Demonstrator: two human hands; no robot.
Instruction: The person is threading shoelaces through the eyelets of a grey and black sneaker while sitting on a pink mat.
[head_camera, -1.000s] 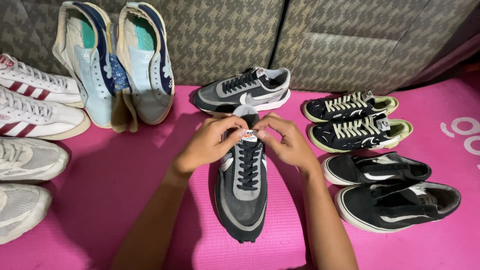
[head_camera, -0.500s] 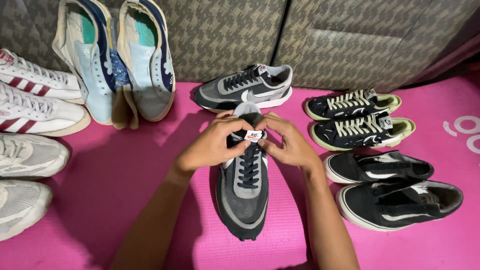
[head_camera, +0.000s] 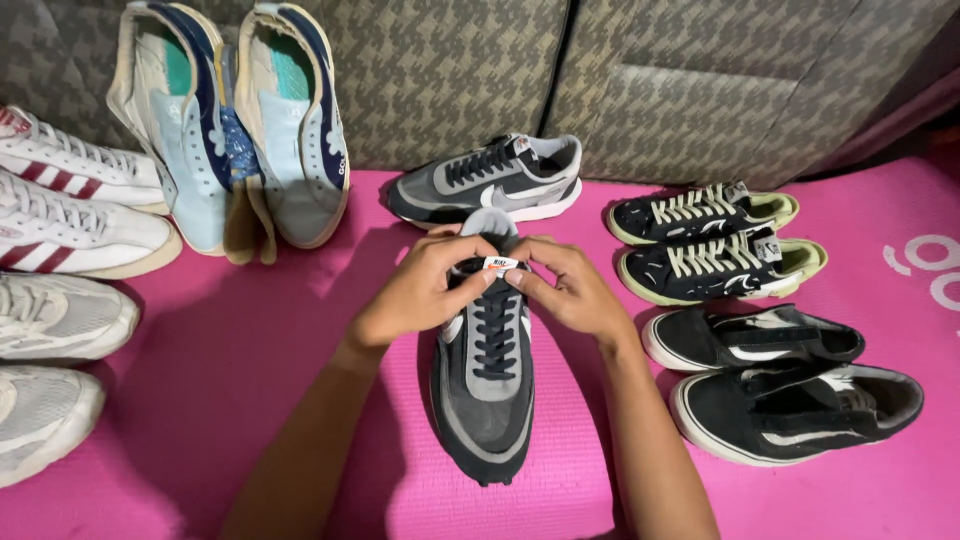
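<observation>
I see both hands at the middle of the frame, closed together over the top end of a grey and black sneaker (head_camera: 483, 385) that lies lengthwise on the pink mat (head_camera: 250, 370), toe toward the bottom edge. My left hand (head_camera: 415, 290) curls in from the left, its fingers pinching at the small white tongue label (head_camera: 499, 263); my right hand (head_camera: 568, 290) comes in from the right, fingertips meeting the left ones at that same label above the black laces (head_camera: 496, 330). Both hands are clamped on the shoe's tongue and collar, with the thumbs tucked behind. Just above them, touching or nearly touching the heel, the matching grey sneaker (head_camera: 490, 183) lies sideways against the patterned cushion (head_camera: 640, 80). To the right sit a pair of black shoes with pale yellow laces (head_camera: 715, 245), and below them, at lower right, a pair of black shoes with white soles (head_camera: 780, 385). At upper left a pair of light blue and navy shoes (head_camera: 235, 120) leans on the cushion. Along the left edge lie white shoes with red stripes (head_camera: 70, 205) and, below those, pale mesh shoes (head_camera: 45, 365).
</observation>
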